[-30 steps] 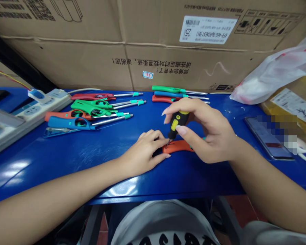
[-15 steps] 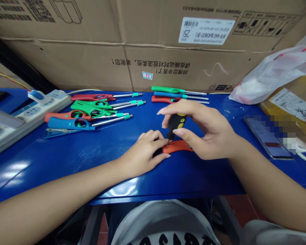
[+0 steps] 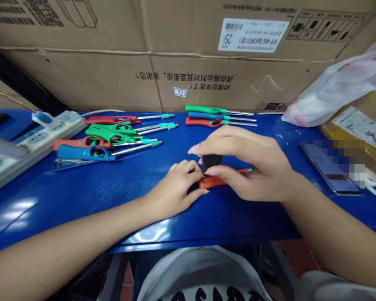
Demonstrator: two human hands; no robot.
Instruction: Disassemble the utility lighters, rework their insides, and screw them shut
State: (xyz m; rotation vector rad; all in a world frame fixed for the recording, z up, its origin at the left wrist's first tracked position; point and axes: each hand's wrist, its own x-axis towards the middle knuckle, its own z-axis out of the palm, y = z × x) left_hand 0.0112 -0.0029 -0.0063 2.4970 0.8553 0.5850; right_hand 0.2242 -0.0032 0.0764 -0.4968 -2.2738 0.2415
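Now the right hand (image 3: 258,163), curled snugly round the screwdriver (image 3: 212,163), has rolled until only black shows, so turning seems under way, while the left hand (image 3: 175,189), nearly closed, pinches the orange lighter (image 3: 210,182) midway between the front and back edges of the bench (image 3: 238,223).

My left hand (image 3: 177,188) pinches the handle end of an orange utility lighter (image 3: 213,182) lying on the blue tabletop (image 3: 90,205). In my right hand (image 3: 253,165) I grip a black-handled screwdriver (image 3: 212,162), its lower end at the lighter. More utility lighters (image 3: 83,152) lie ahead to my left, near a white power strip (image 3: 54,133); a phone (image 3: 327,169) lies to my right.
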